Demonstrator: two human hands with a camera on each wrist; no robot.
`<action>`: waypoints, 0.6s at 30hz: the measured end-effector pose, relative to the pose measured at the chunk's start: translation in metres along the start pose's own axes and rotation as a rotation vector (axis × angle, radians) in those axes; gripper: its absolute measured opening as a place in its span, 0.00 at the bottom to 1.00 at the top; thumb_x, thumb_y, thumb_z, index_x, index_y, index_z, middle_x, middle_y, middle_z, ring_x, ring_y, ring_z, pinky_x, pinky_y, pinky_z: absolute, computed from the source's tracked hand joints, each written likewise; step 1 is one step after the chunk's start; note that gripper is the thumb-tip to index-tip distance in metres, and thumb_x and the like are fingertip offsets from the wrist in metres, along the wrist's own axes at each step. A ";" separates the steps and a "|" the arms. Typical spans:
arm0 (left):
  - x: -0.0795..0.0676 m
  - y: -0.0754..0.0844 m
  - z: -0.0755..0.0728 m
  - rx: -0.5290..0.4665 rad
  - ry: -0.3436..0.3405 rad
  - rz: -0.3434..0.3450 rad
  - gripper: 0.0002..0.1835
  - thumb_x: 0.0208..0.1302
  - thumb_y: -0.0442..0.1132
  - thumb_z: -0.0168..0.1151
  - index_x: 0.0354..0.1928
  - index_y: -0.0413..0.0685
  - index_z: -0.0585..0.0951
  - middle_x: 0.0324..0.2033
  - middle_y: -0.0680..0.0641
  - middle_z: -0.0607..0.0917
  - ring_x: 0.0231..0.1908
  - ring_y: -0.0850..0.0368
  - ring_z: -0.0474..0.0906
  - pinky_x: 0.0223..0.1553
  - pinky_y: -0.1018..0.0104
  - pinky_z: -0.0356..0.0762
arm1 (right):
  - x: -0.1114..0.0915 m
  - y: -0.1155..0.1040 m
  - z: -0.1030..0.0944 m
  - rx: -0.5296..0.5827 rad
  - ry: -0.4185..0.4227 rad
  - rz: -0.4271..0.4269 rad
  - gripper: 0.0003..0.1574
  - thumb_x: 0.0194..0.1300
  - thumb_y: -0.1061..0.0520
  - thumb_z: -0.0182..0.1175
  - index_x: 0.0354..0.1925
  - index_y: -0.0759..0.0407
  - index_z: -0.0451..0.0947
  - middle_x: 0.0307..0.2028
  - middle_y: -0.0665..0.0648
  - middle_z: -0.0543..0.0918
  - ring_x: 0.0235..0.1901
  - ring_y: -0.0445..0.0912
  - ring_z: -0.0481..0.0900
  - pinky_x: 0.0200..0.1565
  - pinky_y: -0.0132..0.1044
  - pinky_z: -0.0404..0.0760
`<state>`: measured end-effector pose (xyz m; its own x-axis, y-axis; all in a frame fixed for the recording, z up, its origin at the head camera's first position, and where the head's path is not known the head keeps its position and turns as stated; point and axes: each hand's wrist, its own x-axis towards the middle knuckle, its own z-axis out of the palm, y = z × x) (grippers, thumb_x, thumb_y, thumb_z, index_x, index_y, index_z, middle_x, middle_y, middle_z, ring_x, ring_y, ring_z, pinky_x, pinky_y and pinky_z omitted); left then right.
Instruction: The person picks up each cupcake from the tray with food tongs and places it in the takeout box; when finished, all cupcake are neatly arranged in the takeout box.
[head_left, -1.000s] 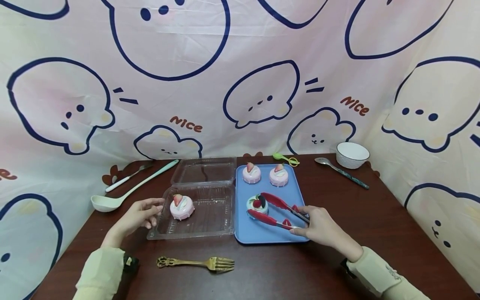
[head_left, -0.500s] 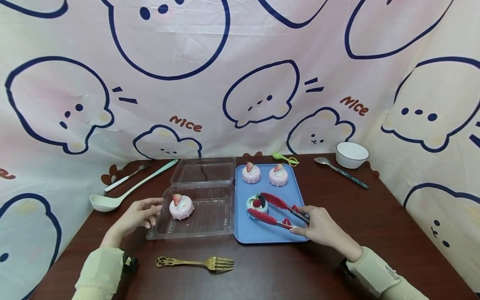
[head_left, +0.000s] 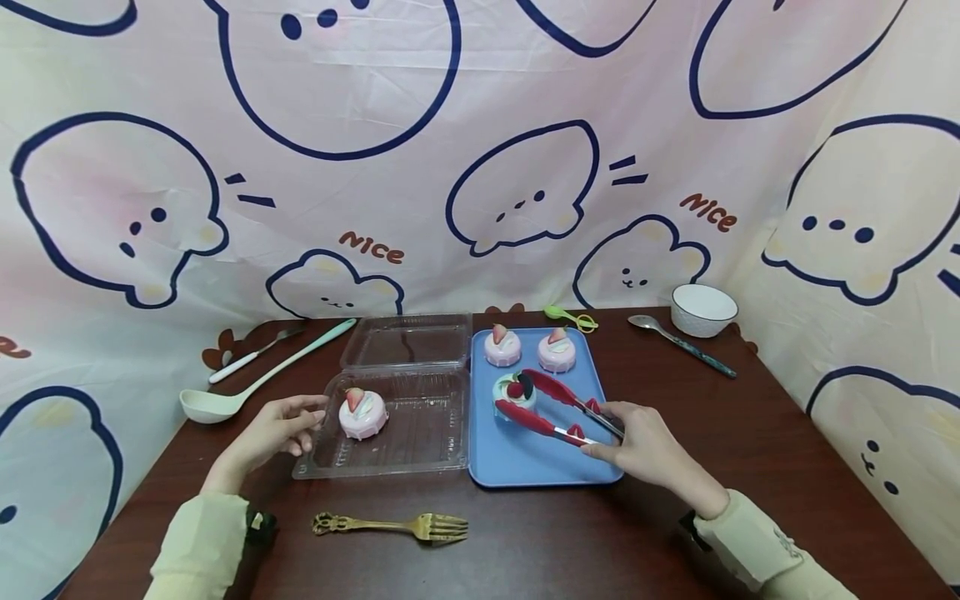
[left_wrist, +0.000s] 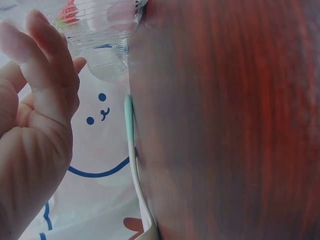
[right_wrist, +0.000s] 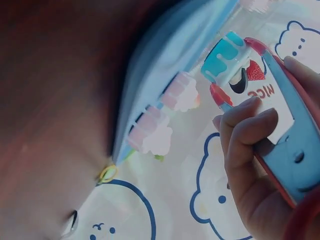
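My right hand [head_left: 651, 446] holds red-tipped tongs [head_left: 558, 387] over the blue tray [head_left: 540, 467]. The tong tips are on either side of a small teal toy cake [right_wrist: 225, 57] topped with a raspberry and a dark cookie. In the right wrist view a narrow gap shows between this cake and the tray, so it looks slightly raised. My left hand [head_left: 273, 433] holds the left rim of an open clear plastic container [head_left: 427, 425], fingers bent there; its thumb is partly hidden. A pink strawberry cake [head_left: 363, 415] sits at the left inside the container.
Two more pink cakes [head_left: 557, 352] stand at the tray's back. A gold fork [head_left: 393, 527] lies in front. A ladle [head_left: 258, 383] and a white-handled utensil [head_left: 247, 362] lie left. At back right are a spoon [head_left: 682, 343], a white bowl [head_left: 705, 310] and a green utensil [head_left: 566, 315].
The tong tips have come closer together around the teal cake. The cake has shifted a little up in the head view with the tongs. My left hand has stayed in place.
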<state>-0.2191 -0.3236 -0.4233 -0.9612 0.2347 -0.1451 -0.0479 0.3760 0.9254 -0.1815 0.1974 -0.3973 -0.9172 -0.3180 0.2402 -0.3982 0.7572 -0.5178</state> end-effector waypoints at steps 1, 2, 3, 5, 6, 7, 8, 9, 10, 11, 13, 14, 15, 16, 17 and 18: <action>0.000 0.000 0.000 0.001 0.000 0.000 0.29 0.66 0.41 0.52 0.62 0.29 0.60 0.34 0.39 0.77 0.19 0.59 0.75 0.19 0.67 0.75 | 0.001 -0.001 -0.001 -0.001 0.010 -0.006 0.37 0.44 0.46 0.72 0.48 0.66 0.76 0.27 0.55 0.78 0.13 0.37 0.64 0.14 0.30 0.65; 0.000 0.000 0.000 0.003 0.001 0.000 0.29 0.66 0.41 0.52 0.62 0.29 0.60 0.34 0.40 0.77 0.19 0.59 0.75 0.19 0.67 0.75 | 0.002 -0.001 -0.002 -0.004 0.021 -0.012 0.37 0.44 0.46 0.72 0.48 0.66 0.76 0.29 0.56 0.79 0.14 0.37 0.64 0.15 0.29 0.66; 0.000 0.000 0.000 0.006 0.002 0.000 0.29 0.66 0.41 0.52 0.62 0.29 0.60 0.34 0.40 0.77 0.19 0.59 0.75 0.19 0.67 0.75 | 0.003 -0.002 -0.003 -0.007 0.033 -0.018 0.37 0.44 0.46 0.72 0.48 0.66 0.76 0.32 0.57 0.80 0.15 0.37 0.65 0.15 0.29 0.66; 0.000 0.000 0.000 0.007 0.003 0.000 0.29 0.66 0.41 0.52 0.62 0.29 0.60 0.34 0.40 0.77 0.19 0.59 0.75 0.19 0.67 0.75 | 0.006 -0.005 -0.005 -0.010 0.052 -0.026 0.38 0.43 0.45 0.72 0.48 0.66 0.75 0.34 0.57 0.80 0.17 0.38 0.66 0.16 0.29 0.67; 0.000 0.000 0.000 0.008 0.004 -0.001 0.29 0.66 0.41 0.52 0.62 0.30 0.60 0.34 0.40 0.77 0.19 0.59 0.74 0.19 0.67 0.75 | 0.008 -0.006 -0.006 -0.012 0.060 -0.033 0.38 0.43 0.45 0.72 0.48 0.66 0.76 0.36 0.57 0.80 0.18 0.38 0.66 0.16 0.29 0.68; 0.000 0.000 0.000 0.010 0.004 -0.001 0.29 0.66 0.41 0.52 0.62 0.29 0.60 0.34 0.40 0.77 0.19 0.59 0.74 0.19 0.67 0.75 | 0.010 -0.008 -0.006 -0.017 0.065 -0.040 0.38 0.43 0.44 0.72 0.49 0.65 0.76 0.37 0.57 0.80 0.18 0.38 0.66 0.17 0.29 0.68; 0.000 0.000 0.000 0.010 0.004 -0.001 0.29 0.66 0.41 0.52 0.62 0.29 0.60 0.34 0.41 0.77 0.19 0.59 0.74 0.19 0.67 0.75 | 0.012 -0.011 -0.006 -0.013 0.064 -0.041 0.38 0.43 0.44 0.72 0.49 0.65 0.75 0.35 0.56 0.80 0.18 0.38 0.67 0.17 0.29 0.68; 0.000 0.001 0.000 0.009 0.004 -0.001 0.29 0.66 0.41 0.52 0.62 0.29 0.60 0.33 0.41 0.77 0.19 0.59 0.75 0.19 0.67 0.75 | 0.014 -0.014 -0.007 -0.009 0.060 -0.042 0.39 0.44 0.44 0.72 0.49 0.65 0.75 0.33 0.55 0.80 0.17 0.38 0.67 0.16 0.29 0.68; 0.000 0.001 0.000 0.009 0.004 -0.002 0.29 0.66 0.41 0.52 0.62 0.29 0.60 0.33 0.41 0.77 0.19 0.59 0.74 0.20 0.67 0.75 | 0.016 -0.016 -0.007 -0.004 0.053 -0.043 0.39 0.44 0.44 0.72 0.49 0.65 0.75 0.30 0.54 0.79 0.17 0.38 0.67 0.16 0.29 0.68; 0.000 0.001 0.000 0.010 0.004 -0.002 0.29 0.66 0.41 0.52 0.62 0.29 0.60 0.33 0.41 0.77 0.19 0.59 0.75 0.20 0.67 0.76 | 0.017 -0.020 -0.006 -0.003 0.044 -0.048 0.39 0.44 0.43 0.71 0.49 0.65 0.75 0.28 0.52 0.78 0.16 0.38 0.66 0.16 0.29 0.68; 0.000 0.001 0.001 0.011 0.004 -0.004 0.29 0.66 0.41 0.52 0.62 0.29 0.60 0.33 0.41 0.77 0.19 0.59 0.74 0.20 0.67 0.76 | 0.021 -0.027 -0.005 0.008 0.022 -0.060 0.38 0.44 0.43 0.71 0.50 0.64 0.75 0.23 0.50 0.75 0.16 0.38 0.65 0.16 0.30 0.67; 0.000 0.001 0.001 0.010 0.004 -0.005 0.28 0.66 0.41 0.52 0.62 0.29 0.60 0.33 0.41 0.77 0.19 0.59 0.74 0.20 0.67 0.76 | 0.023 -0.031 -0.004 0.016 0.011 -0.067 0.38 0.45 0.44 0.71 0.50 0.64 0.75 0.21 0.50 0.73 0.15 0.38 0.65 0.15 0.30 0.66; 0.000 0.001 0.000 0.011 0.003 -0.005 0.28 0.66 0.41 0.52 0.62 0.29 0.60 0.33 0.41 0.77 0.19 0.59 0.74 0.20 0.67 0.76 | 0.025 -0.034 -0.002 0.020 0.002 -0.078 0.38 0.45 0.44 0.71 0.49 0.64 0.75 0.19 0.49 0.72 0.15 0.38 0.65 0.15 0.30 0.66; 0.000 0.002 0.000 0.011 0.002 -0.006 0.28 0.66 0.41 0.52 0.62 0.29 0.60 0.33 0.41 0.77 0.19 0.59 0.74 0.20 0.67 0.76 | 0.027 -0.038 0.000 0.026 -0.006 -0.092 0.37 0.45 0.44 0.71 0.49 0.63 0.76 0.19 0.48 0.71 0.15 0.38 0.65 0.15 0.30 0.65; -0.001 0.002 0.000 0.012 0.000 -0.006 0.28 0.66 0.41 0.52 0.62 0.29 0.60 0.33 0.41 0.77 0.19 0.59 0.74 0.20 0.67 0.76 | 0.028 -0.041 0.003 0.034 -0.014 -0.103 0.36 0.45 0.44 0.71 0.49 0.63 0.76 0.18 0.48 0.71 0.16 0.38 0.64 0.15 0.30 0.65; -0.001 0.002 0.000 0.013 -0.001 -0.005 0.28 0.66 0.41 0.52 0.62 0.29 0.60 0.34 0.41 0.77 0.19 0.59 0.74 0.20 0.67 0.76 | 0.030 -0.044 0.006 0.045 -0.021 -0.115 0.36 0.45 0.44 0.71 0.49 0.63 0.76 0.18 0.48 0.71 0.16 0.38 0.65 0.15 0.30 0.65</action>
<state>-0.2184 -0.3227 -0.4212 -0.9606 0.2341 -0.1501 -0.0489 0.3892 0.9199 -0.1914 0.1512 -0.3718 -0.8652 -0.4137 0.2833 -0.5009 0.6887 -0.5241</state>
